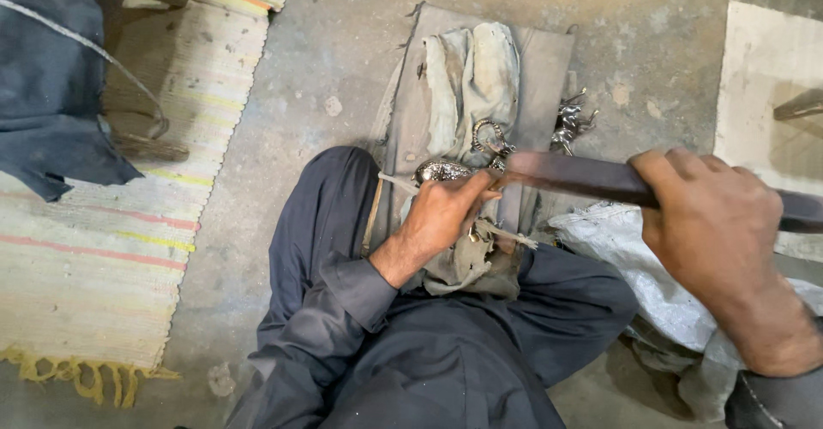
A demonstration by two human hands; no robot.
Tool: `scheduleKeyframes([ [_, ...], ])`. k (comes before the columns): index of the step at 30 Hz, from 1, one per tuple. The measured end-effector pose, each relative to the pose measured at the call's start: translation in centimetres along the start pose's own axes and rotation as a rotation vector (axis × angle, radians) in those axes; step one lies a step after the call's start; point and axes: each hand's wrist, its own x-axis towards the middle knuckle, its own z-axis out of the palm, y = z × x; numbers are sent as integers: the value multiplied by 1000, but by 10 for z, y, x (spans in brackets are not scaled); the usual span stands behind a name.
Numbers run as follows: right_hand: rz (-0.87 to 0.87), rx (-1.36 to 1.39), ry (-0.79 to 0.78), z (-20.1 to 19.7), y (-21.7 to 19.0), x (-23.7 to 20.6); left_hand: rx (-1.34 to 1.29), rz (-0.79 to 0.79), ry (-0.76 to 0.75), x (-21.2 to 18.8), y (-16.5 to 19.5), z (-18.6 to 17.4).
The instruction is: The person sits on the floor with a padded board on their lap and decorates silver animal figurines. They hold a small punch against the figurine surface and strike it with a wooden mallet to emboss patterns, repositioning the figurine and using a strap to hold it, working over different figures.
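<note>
My left hand (443, 213) grips a small ornate silver metal piece (441, 170) and holds it down on a grey cloth (470, 69) over a wooden block between my crossed legs. In my right hand (711, 223) is a long dark flat file (574, 174); its tip lies on the silver piece by my left thumb. A second silver ornament with a ring (490, 138) sits just beyond the tip.
Another silver figure (570, 123) lies at the cloth's right edge. A white woven sack (639, 258) sits by my right knee. A striped rug (111, 223) covers the concrete floor at left, with dark cloth (47, 86) on it.
</note>
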Motion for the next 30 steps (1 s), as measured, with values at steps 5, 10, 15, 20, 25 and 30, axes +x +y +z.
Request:
scheduleKeyframes([
  [5,30,125,4,-7,1,4,18,-83,-22,2,4,-2],
  [10,-3,92,50,-4,1,5,-49,-13,33,1,8,-5],
  [15,-68,-73,-40,-1,4,7,-75,-47,30,-2,7,-3],
  [20,-15,96,-45,-5,9,12,-113,-73,92,-5,3,2],
  [25,-104,-54,-46,-10,7,19,-136,-34,96,-7,3,2],
  [30,-99,-189,-114,-12,-2,23,-129,-79,164,-8,8,2],
])
